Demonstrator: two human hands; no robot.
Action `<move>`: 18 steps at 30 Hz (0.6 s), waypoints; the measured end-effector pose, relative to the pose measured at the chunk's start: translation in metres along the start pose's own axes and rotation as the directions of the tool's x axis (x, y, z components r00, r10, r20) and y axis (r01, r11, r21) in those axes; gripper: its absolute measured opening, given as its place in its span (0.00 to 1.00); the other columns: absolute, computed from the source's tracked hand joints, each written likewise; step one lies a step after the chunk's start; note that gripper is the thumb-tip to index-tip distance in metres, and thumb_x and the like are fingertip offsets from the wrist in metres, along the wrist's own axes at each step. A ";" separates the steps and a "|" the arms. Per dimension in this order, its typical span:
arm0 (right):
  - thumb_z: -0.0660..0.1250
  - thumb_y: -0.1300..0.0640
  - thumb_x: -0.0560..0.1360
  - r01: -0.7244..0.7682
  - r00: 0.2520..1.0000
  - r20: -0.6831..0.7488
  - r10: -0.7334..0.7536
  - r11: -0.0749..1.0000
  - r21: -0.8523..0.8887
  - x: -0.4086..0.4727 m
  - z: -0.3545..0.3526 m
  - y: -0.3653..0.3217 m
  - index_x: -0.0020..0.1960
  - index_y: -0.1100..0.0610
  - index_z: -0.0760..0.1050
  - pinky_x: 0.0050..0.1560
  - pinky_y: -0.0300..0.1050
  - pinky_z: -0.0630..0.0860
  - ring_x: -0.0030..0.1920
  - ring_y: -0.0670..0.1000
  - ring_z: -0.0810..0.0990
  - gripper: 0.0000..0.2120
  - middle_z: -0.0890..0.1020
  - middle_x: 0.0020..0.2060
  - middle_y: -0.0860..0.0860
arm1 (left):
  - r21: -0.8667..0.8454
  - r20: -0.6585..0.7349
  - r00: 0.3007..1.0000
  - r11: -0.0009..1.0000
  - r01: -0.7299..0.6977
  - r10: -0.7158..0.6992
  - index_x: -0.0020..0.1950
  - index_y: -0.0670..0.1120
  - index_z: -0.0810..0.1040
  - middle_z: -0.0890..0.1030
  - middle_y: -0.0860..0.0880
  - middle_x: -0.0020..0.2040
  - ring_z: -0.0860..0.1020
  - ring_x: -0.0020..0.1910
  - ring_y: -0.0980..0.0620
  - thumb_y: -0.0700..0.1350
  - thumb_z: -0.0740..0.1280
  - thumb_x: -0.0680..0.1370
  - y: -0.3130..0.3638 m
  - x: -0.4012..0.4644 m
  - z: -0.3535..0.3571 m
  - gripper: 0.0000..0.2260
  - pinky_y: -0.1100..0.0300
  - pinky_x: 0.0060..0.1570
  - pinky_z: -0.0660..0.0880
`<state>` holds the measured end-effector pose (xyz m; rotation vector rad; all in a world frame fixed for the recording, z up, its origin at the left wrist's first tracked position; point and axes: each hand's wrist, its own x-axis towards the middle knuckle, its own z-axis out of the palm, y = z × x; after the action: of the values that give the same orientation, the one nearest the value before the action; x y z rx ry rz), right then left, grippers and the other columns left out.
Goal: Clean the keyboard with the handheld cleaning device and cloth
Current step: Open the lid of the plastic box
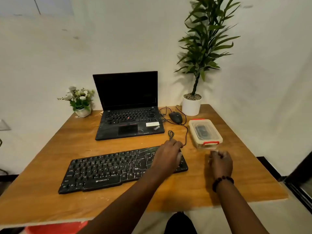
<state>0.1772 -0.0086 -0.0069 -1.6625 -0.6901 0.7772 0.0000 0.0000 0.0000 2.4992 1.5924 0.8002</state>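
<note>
item 1: black full-size plastic keyboard, lying flat on the brown wooden table, its long axis tilted so the right end sits further from us. we note pale marks across its upper right keys.

item 2: left hand, resting palm down on the keyboard's right end, at about 3 o'clock from the keyboard's middle; the fingers lie loosely over the far edge. we see something pale under the thumb side but cannot tell what it is, so we cannot tell whether the hand grips anything.

item 3: right hand, with a dark beaded bracelet at the wrist, held over bare table at 3 o'clock from the left hand, apart from the keyboard. its fingers are curled inward; the fingertips are blurred and we cannot tell if they pinch anything.

item 4: clear rectangular plastic box with red clips, lid on, just beyond the right hand at 12 o'clock; a dark object shows inside.

item 5: open black laptop, at 12 o'clock from the keyboard, screen dark.

item 6: black corded mouse, at 3 o'clock from the laptop.

item 7: tall green plant in a white round pot, at the far right corner.

item 8: small white flower pot, at 9 o'clock from the laptop.
</note>
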 end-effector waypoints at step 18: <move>0.63 0.62 0.76 -0.344 0.932 0.210 0.295 0.904 0.254 0.061 0.010 -0.022 0.50 0.64 0.75 0.28 0.45 0.70 0.27 0.51 0.72 0.06 0.78 0.36 0.60 | 0.049 0.229 0.959 0.982 -0.180 0.165 0.73 0.43 0.70 0.71 0.44 0.72 0.68 0.70 0.45 0.38 0.68 0.78 0.032 0.091 0.050 0.23 0.50 0.67 0.70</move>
<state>0.2054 0.0496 0.0043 -1.4693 -0.3935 1.2066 0.0787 0.0743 0.0027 2.6930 1.3667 0.4621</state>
